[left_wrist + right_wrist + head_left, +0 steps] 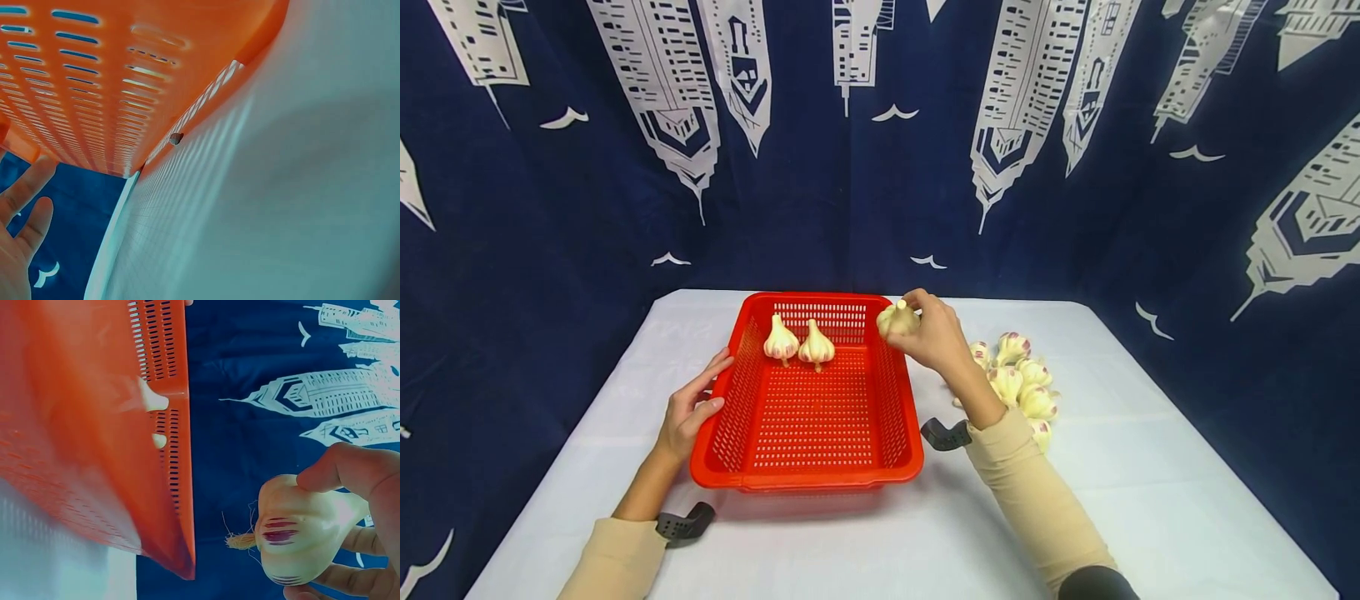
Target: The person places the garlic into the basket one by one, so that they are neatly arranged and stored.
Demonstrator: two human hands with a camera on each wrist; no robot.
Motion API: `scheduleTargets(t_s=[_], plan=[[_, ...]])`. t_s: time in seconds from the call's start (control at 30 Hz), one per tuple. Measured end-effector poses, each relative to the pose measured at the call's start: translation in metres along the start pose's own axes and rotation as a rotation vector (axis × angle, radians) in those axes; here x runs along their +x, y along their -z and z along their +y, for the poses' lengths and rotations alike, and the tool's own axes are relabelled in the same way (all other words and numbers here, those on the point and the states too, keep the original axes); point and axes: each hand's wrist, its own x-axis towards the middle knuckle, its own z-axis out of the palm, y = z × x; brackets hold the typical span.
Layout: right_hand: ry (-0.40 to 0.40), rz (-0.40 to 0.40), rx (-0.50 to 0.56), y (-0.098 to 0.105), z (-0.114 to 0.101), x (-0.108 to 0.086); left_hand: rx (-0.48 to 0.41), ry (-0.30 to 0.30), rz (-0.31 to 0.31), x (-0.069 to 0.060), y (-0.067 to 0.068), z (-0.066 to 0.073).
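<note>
A red plastic basket (816, 482) with slotted walls stands on the table, and two garlic bulbs lie inside at its back left: one garlic bulb (781, 340) beside another garlic bulb (816, 346). My left hand (688, 410) rests against the basket's left side, fingers fairly straight on the rim. In the left wrist view, that hand's fingers (32, 228) show beside the orange-looking wall. Above the basket's back right corner, my right hand (932, 333) grips a garlic bulb (300, 531) between thumb and fingers, its roots pointing toward the basket in the right wrist view.
A pile of several garlic bulbs (1006, 383) lies on the table right of the basket, partly behind my right forearm. White cloth covers the table (1150, 467). A dark blue curtain (850, 208) with white building prints hangs behind it.
</note>
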Motion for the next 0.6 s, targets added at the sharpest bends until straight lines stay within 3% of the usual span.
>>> scheduleTargets(t_s=[0.33,0.6], plan=[[0.096,0.012,0.020,0.007,-0.015,0.014,-0.015,-0.029,0.011,0.001,0.000,0.000],[0.063,-0.020,0.047,0.005,-0.025,0.024,-0.012,-0.011,0.003,0.001,0.000,0.001]])
